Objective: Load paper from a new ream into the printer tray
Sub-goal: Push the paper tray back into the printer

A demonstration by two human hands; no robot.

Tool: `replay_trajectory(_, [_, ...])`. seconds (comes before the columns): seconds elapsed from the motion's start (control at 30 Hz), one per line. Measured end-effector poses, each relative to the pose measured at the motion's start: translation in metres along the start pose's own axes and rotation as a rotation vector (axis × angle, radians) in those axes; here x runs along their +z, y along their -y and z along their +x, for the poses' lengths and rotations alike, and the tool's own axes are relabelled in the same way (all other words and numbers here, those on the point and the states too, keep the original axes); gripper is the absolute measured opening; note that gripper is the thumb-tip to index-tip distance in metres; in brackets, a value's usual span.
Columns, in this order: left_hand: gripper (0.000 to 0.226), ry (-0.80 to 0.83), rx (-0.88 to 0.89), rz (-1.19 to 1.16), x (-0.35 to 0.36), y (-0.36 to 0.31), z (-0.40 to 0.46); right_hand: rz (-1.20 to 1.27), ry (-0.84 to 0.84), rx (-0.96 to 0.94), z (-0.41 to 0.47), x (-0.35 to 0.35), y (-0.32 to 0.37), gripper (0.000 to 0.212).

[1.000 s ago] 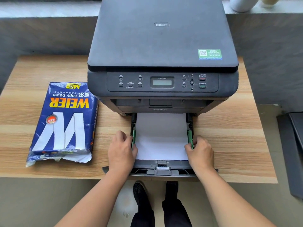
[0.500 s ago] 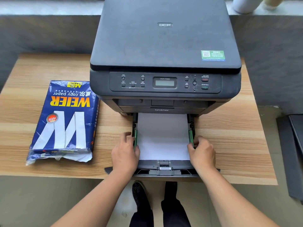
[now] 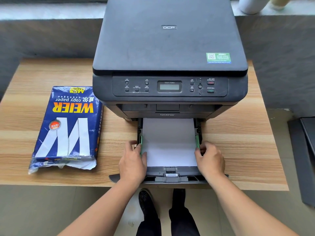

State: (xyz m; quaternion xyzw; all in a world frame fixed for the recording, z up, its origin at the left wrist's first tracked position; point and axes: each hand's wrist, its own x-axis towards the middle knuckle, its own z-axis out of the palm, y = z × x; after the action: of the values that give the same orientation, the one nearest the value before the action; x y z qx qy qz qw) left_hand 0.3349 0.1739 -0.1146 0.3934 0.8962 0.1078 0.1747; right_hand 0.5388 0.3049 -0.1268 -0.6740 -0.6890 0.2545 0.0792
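Note:
A dark grey printer (image 3: 168, 48) stands on a wooden table (image 3: 238, 142). Its paper tray (image 3: 170, 178) is pulled out toward me, with a stack of white paper (image 3: 168, 142) lying flat in it. My left hand (image 3: 132, 162) pinches the green side guide (image 3: 141, 144) at the paper's left edge. My right hand (image 3: 210, 159) pinches the green side guide (image 3: 197, 142) at the right edge. A blue ream wrapper (image 3: 68, 130), torn open at its near end, lies on the table left of the printer.
The tray's front overhangs the table's near edge above my shoes. A grey wall with a ledge runs behind the table, with a white vessel (image 3: 250, 4) on it. A dark object (image 3: 305, 150) stands on the floor at the right.
Both hands have shifted slightly forward along the tray sides, fingers now closing on the green guides. The paper and ream have not moved.

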Motion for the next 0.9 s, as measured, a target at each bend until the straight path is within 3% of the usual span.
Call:
replay_trajectory(0.07, [0.040,0.034,-0.013,-0.047,-0.008,-0.001,-0.001,0.007,0.065,-0.001,0.002,-0.005,0.002,0.014])
replay_trajectory(0.13, [0.039,-0.008,0.102,-0.047,-0.025,0.004,-0.011,-0.016,0.098,-0.058,-0.008,-0.021,0.000,0.026])
replay_trajectory(0.27, [0.010,-0.198,0.602,-0.038,-0.053,0.022,-0.087,-0.007,-0.168,-0.600,-0.094,-0.061,-0.014,0.011])
replay_trajectory(0.33, [0.005,-0.107,0.692,-0.009,-0.030,0.039,-0.123,-0.041,-0.097,-0.752,-0.130,-0.053,-0.034,0.017])
replay_trajectory(0.4, [0.017,0.039,0.681,0.050,0.000,0.054,-0.135,-0.154,-0.006,-0.765,-0.139,-0.034,-0.055,0.005])
replay_trajectory(0.47, [0.028,0.079,0.671,0.073,0.009,0.052,-0.120,-0.235,0.041,-0.722,-0.128,-0.021,-0.061,0.026])
replay_trajectory(0.63, [0.041,0.024,0.597,0.145,-0.011,0.020,-0.063,-0.384,0.069,-0.698,-0.087,-0.015,-0.039,0.056])
replay_trajectory(0.8, [0.081,0.085,0.539,0.304,-0.005,0.002,-0.026,-0.473,0.192,-0.595,-0.053,-0.003,-0.003,0.093])
replay_trajectory(0.9, [0.087,0.098,0.528,0.339,0.003,-0.009,-0.013,-0.464,0.229,-0.562,-0.044,0.009,0.007,0.103])
